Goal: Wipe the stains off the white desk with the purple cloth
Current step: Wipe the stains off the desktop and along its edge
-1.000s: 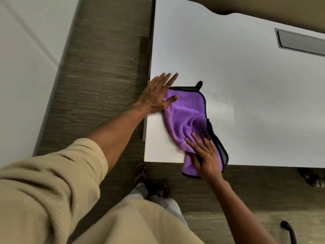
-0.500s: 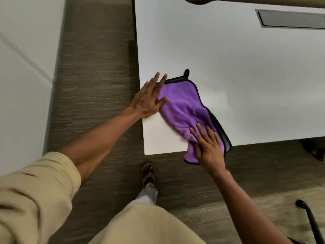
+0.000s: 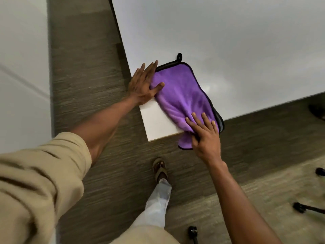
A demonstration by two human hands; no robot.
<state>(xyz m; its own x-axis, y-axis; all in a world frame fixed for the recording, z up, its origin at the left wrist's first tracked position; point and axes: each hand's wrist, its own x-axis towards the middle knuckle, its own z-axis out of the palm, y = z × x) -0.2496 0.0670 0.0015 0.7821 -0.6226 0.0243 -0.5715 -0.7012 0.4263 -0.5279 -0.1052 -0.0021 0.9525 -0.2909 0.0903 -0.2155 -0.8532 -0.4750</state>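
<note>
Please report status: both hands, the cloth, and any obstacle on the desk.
Left hand flat on cloth edge. Right hand presses cloth at desk corner, one end overhanging. No obstacle visible.

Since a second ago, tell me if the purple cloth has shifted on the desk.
No. The purple cloth lies by the white desk corner as before, one end hanging over the near edge; the camera moved.

Head camera looks steeply down, close over the desk (image 3: 228, 41) corner.
</note>
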